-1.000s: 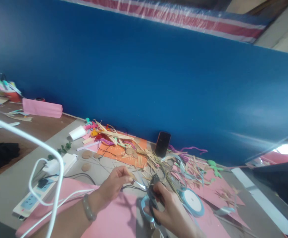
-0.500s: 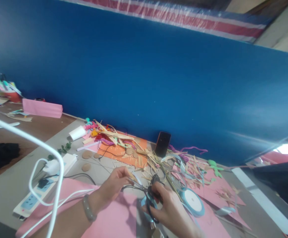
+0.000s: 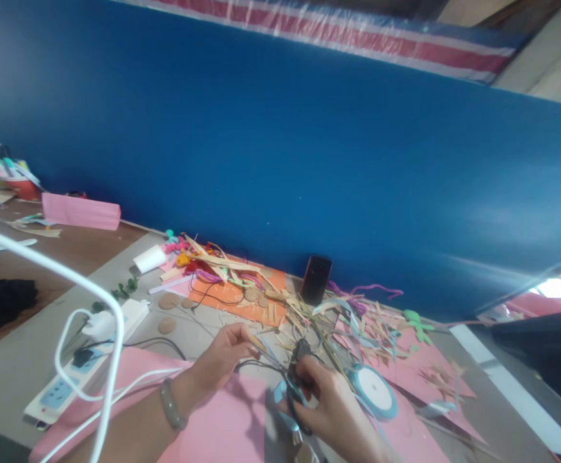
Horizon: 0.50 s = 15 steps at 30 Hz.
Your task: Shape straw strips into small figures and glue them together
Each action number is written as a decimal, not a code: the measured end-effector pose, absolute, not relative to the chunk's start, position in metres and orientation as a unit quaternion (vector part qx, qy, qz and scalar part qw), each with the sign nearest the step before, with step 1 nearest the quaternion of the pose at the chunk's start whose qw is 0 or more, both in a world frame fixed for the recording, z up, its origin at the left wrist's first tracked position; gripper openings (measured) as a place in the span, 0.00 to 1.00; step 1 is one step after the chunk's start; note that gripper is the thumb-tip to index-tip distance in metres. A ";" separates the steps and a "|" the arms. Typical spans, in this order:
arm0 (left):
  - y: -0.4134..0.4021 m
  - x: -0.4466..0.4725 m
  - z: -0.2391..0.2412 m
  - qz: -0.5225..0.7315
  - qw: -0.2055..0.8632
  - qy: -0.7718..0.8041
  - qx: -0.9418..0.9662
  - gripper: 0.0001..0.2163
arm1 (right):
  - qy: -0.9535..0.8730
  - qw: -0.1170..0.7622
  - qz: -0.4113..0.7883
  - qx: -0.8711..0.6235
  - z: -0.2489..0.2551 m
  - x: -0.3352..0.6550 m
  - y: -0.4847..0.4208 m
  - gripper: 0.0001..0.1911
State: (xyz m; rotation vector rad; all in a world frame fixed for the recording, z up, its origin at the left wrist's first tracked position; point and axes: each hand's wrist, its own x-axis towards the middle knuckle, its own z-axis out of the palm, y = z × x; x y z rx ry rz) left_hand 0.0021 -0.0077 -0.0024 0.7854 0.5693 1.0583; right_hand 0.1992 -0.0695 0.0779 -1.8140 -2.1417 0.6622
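Note:
My left hand (image 3: 220,357), with a bangle on its wrist, pinches a thin tan strip (image 3: 255,344) between thumb and fingers. My right hand (image 3: 326,402) is wrapped round the dark handles of a pair of scissors (image 3: 291,393). Their blades point up and left, right at the strip; whether they touch it is too blurred to tell. Behind my right fingers is a dark tool (image 3: 302,349), partly hidden. Pink paper (image 3: 227,418) lies under both hands, and a ribbon spool (image 3: 377,392) is just right of my right hand.
A white power strip (image 3: 61,389) with cables lies at left; a thick white cable (image 3: 111,308) arcs up in front. A phone (image 3: 316,280) leans against the blue partition (image 3: 271,141). Straw scraps, ribbons, wooden discs and orange paper (image 3: 222,299) crowd the back.
The scissor blades look wider apart and tilted slightly more upward. Both hands keep nearly the same place, and the rest of the table is unchanged.

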 end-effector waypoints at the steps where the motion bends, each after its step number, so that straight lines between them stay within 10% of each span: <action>1: -0.008 0.002 -0.003 0.485 0.754 0.259 0.360 0.07 | -0.736 0.129 0.227 -0.625 0.077 0.200 -0.070 0.15; 15: -0.009 0.000 0.001 0.481 0.757 0.254 0.362 0.06 | -0.731 0.140 0.240 -0.623 0.077 0.198 -0.070 0.15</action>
